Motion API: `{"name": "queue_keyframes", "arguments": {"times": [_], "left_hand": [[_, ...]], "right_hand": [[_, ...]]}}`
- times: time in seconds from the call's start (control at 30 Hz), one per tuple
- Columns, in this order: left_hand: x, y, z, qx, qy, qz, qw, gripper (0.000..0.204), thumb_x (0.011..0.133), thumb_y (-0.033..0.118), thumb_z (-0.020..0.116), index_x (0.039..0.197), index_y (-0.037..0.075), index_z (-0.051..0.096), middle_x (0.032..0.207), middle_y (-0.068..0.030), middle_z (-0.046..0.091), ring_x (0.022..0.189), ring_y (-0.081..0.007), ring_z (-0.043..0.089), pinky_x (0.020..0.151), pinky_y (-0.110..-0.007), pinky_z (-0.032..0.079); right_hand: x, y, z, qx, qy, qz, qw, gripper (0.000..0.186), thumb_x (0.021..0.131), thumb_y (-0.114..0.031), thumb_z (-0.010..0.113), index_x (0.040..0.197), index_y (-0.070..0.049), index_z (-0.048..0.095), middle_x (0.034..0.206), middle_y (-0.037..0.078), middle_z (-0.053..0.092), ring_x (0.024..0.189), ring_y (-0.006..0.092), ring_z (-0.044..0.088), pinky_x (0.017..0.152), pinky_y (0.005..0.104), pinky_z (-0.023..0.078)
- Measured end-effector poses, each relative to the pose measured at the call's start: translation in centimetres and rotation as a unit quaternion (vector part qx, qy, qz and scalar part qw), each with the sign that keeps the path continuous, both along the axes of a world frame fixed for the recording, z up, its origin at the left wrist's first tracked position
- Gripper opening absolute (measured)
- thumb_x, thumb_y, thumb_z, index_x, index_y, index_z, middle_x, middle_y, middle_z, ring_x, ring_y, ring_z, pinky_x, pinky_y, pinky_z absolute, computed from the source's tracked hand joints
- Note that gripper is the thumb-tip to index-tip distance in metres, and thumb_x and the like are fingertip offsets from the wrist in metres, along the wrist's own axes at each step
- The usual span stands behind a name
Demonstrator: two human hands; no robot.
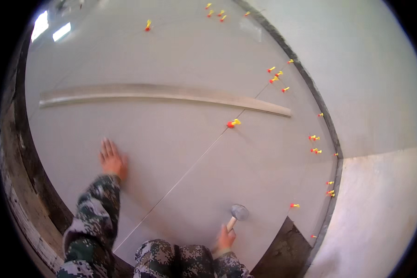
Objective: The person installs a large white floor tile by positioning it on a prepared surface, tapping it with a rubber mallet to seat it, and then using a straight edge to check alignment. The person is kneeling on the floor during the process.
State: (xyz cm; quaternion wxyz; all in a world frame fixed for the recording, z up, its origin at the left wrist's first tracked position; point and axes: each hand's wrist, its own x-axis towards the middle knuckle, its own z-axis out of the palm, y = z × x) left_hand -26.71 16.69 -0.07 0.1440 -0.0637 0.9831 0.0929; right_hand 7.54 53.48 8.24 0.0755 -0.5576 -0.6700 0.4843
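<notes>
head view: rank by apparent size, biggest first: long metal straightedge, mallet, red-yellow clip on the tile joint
1. long metal straightedge, spans most of the tile.
2. mallet, held in the right hand; nearer the camera, so it looks enlarged.
3. red-yellow clip, clearly smallest.

I'm seeing a long metal straightedge (162, 94) lying flat across the upper part of the floor, well above the nearest joint line. Red-and-yellow levelling clips (233, 123) are sticking up out of the joints: one is sitting just below the straightedge's right end, a cluster (276, 76) is standing further up to the right, and a small group (216, 13) is showing near the top edge. More clips (314, 144) are running down along the dark strip beside the pale wall (356, 69). Bright windows (48, 28) are glaring at top left.
</notes>
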Motion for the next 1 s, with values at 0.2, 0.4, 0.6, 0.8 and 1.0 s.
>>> {"name": "queue_keyframes", "arguments": {"times": [0.2,0.4,0.6,0.8,1.0], "left_hand": [[10.6,11.6,-2.6,0.138,-0.019,-0.137,0.981,0.084,0.098,0.044,0.052,0.156,-0.006,0.017,0.166,-0.0251,0.005,0.155,-0.0391,0.001,0.124,-0.055,0.006],[15.8,14.6,-0.3,0.169,0.038,-0.125,0.977,0.083,0.098,0.043,0.05,0.155,-0.008,0.018,0.165,-0.0261,0.008,0.155,-0.0394,0.001,0.124,-0.056,0.003],[15.6,14.1,0.6,0.147,0.027,-0.149,0.978,0.081,0.098,0.042,0.05,0.154,-0.008,0.02,0.165,-0.0255,0.011,0.155,-0.0384,0.003,0.124,-0.055,0.004],[15.0,14.5,0.4,0.143,0.074,-0.171,0.972,0.079,0.099,0.043,0.049,0.154,-0.008,0.023,0.164,-0.0255,0.013,0.155,-0.0386,0.004,0.124,-0.055,0.006],[12.8,15.2,-0.7,0.125,0.095,-0.188,0.969,0.079,0.1,0.045,0.048,0.154,-0.006,0.023,0.165,-0.0233,0.014,0.155,-0.0369,0.006,0.125,-0.051,0.006]], "right_hand": [[-0.3,1.7,-10.7,0.069,-0.016,-0.049,0.996,0.035,0.093,-0.03,0.067,0.086,0.003,0.058,0.063,0.009,0.058,0.05,0.0207,0.057,0.048,0.0382,0.046],[-1.4,1.1,-10.0,0.157,-0.001,0.013,0.987,0.041,0.093,-0.034,0.066,0.092,0.006,0.063,0.07,0.015,0.065,0.055,0.0279,0.063,0.055,0.0424,0.05],[-2.3,-0.8,-6.5,0.065,-0.007,-0.012,0.998,0.038,0.095,-0.033,0.064,0.091,0.004,0.059,0.068,0.01,0.06,0.052,0.0217,0.057,0.049,0.0387,0.046],[-1.5,1.0,-9.4,0.134,0.05,0.016,0.99,0.038,0.096,-0.033,0.063,0.089,0.003,0.057,0.062,0.009,0.057,0.043,0.0212,0.055,0.042,0.0373,0.044],[-4.9,0.7,-6.2,0.035,0.092,0.001,0.995,0.039,0.097,-0.036,0.062,0.087,0.002,0.054,0.06,0.01,0.056,0.039,0.0212,0.054,0.039,0.0363,0.043]]}}
